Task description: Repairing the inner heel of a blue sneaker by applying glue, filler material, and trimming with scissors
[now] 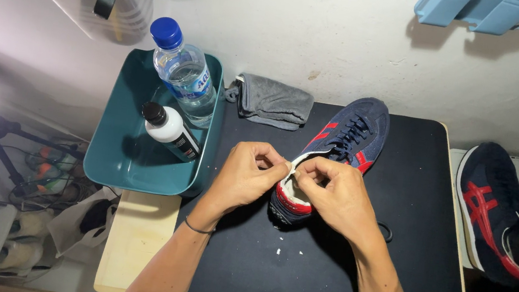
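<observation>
Black desk mat (243, 276) carries navy suede sneaker with red stripes (338, 150), long axis diagonal, toe pointing away toward grey folded cloth (273, 101). Left hand (244, 176) and right hand (332, 194) pinch the white padded heel collar at the sneaker's near end, fingertips closed on it.
</observation>
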